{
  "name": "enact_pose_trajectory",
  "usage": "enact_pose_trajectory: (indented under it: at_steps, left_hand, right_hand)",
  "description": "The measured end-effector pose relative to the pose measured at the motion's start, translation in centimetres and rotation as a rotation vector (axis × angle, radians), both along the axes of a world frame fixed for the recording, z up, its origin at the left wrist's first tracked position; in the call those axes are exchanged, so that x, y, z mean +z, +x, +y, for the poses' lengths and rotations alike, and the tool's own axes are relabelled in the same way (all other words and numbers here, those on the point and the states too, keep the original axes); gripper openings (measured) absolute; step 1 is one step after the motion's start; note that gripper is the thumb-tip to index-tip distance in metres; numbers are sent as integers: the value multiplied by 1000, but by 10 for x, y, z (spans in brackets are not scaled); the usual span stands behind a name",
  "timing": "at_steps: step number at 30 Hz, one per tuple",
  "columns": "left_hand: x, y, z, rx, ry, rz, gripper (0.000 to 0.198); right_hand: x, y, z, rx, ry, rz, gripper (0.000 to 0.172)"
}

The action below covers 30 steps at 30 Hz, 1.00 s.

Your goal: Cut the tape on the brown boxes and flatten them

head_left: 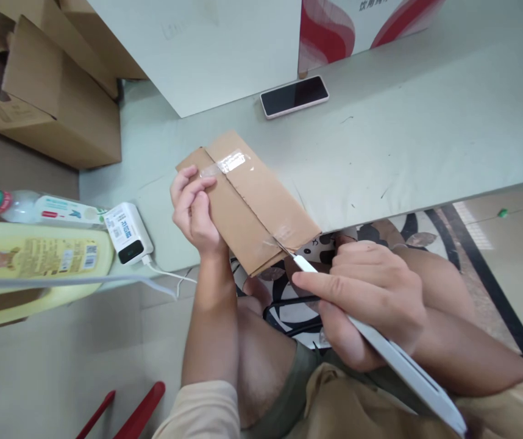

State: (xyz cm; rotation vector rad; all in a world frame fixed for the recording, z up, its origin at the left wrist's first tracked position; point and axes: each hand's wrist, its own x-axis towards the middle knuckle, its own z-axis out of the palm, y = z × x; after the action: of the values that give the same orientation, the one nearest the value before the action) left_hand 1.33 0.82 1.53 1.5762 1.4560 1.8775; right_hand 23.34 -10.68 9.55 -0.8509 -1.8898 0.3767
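A flat brown cardboard box (261, 201) is tilted over the front edge of the table, its centre seam facing me. Clear tape (234, 161) crosses the seam near the far end, and more tape lies near the end closest to me. My left hand (196, 210) grips the box along its left side, fingers bent over the top. In my right hand (373, 299) is a white utility knife (398, 356), with my index finger stretched along it. Its thin blade meets the near end of the seam; how deep the tip goes cannot be seen.
A phone (295, 97) lies on the table (426, 122) before a large white carton (225, 49). At left are open cardboard boxes (69, 116), a plastic bottle (19, 206), a yellow container (42, 256) and a white power bank (128, 233) with a cable.
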Motion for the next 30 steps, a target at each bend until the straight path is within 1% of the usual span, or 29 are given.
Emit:
enact_pose_trajectory:
  at_steps: [5, 9, 11, 14, 17, 20, 23, 25, 28, 30]
  left_hand:
    - [0, -2, -2, -31, 7, -46, 25]
    - [4, 1, -3, -14, -13, -28, 26]
    - [7, 4, -3, 1, -28, -26, 25]
    - [8, 5, -3, 15, -38, -50, 24]
    - [8, 4, -2, 19, -39, -33, 25]
    - [6, 2, -2, 13, -37, -15, 24]
    - [4, 1, -2, 8, -23, -4, 24]
    - [4, 1, -2, 15, -27, 14, 24]
    - [2, 1, -2, 32, -47, 38, 25]
    - [1, 0, -2, 32, -41, 29, 25]
  right_hand:
    - [9, 0, -5, -12, -23, -75, 30]
    - [22, 0, -6, -51, -96, -158, 19]
    - [25, 0, -4, -46, -138, -187, 18]
    - [24, -3, 1, -52, -140, -146, 23]
    - [19, -5, 3, -58, -119, -87, 23]
    - [21, 1, 1, -31, -145, -139, 23]
    - [28, 13, -3, 3, -191, -255, 26]
    - [33, 20, -4, 26, -194, -308, 25]
    - [37, 25, -6, 78, -178, -285, 25]
    - [38, 28, -8, 102, -230, -188, 27]
